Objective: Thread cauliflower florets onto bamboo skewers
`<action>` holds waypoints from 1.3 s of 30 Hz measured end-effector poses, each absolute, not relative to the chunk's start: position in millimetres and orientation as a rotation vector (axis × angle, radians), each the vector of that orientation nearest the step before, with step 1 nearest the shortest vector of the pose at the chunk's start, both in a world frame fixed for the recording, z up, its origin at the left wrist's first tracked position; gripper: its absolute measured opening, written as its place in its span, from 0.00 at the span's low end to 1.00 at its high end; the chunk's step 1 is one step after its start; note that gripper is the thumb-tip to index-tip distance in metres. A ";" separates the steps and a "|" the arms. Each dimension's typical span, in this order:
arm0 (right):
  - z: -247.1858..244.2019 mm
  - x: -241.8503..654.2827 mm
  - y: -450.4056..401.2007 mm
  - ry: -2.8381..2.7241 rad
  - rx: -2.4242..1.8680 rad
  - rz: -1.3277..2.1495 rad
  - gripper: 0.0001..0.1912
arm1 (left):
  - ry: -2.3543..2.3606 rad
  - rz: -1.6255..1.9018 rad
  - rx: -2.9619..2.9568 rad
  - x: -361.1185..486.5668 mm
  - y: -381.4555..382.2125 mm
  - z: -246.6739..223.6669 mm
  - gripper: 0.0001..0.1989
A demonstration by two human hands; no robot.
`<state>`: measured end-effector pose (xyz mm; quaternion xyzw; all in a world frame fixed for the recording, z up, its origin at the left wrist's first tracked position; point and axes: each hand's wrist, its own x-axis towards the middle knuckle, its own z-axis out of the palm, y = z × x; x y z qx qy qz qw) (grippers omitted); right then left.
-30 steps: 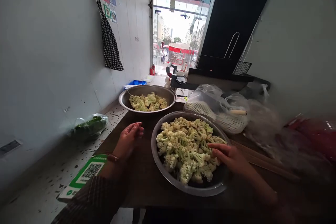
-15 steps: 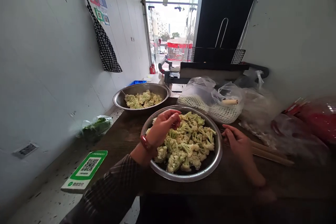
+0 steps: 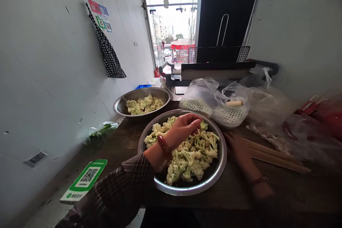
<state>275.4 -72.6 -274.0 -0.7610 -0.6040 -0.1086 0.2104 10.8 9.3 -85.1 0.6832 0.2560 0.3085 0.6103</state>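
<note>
A steel basin (image 3: pixel 184 191) full of cauliflower florets (image 3: pixel 191 160) stands on the dark wooden table in front of me. Over its far half is my left hand (image 3: pixel 184 130), thumb and fingers curled together in a pinch. Whatever lies between those fingertips is hidden. My right hand (image 3: pixel 237 149) is low beside the basin's right rim, at the left ends of a bundle of thin wooden skewers (image 3: pixel 278 156). Shadow and blur hide its fingers, so its grip cannot be made out.
Behind to the left, a second steel basin (image 3: pixel 115 106) holds cauliflower with thin sticks in it. Plastic bags (image 3: pixel 205 96) with white foam netting sit behind the near basin. A green QR-code sign (image 3: pixel 85 180) is at left. A black grill-like unit (image 3: pixel 217 69) stands beyond.
My left hand has moved right across the cauliflower. My right hand has dropped lower beside the rim, near the skewers. The view has shifted slightly.
</note>
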 end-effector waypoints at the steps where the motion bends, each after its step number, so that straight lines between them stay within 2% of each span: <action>1: -275.3 279.0 -73.3 -1.661 -2.144 -0.330 0.24 | 0.591 0.721 1.579 13.7 9.7 -87.3 0.15; 9: -278.6 294.5 -78.6 -1.643 -2.347 -0.352 0.29 | 0.715 0.833 1.579 13.2 21.5 -108.6 0.12; 16: -279.3 297.6 -83.6 -1.748 -2.091 -0.310 0.19 | 0.767 0.913 1.792 2.2 25.2 -106.6 0.08; 24: -263.4 284.2 -89.9 -1.502 -1.882 -0.329 0.17 | 0.695 0.998 1.741 2.3 33.2 -111.9 0.12; 31: -263.4 305.9 -104.4 -1.327 -2.084 -0.400 0.21 | 0.733 1.028 1.699 4.0 37.9 -109.8 0.10; 39: -256.2 278.5 -111.2 -1.589 -2.095 -0.341 0.13 | 0.778 1.020 1.732 3.5 37.1 -108.3 0.09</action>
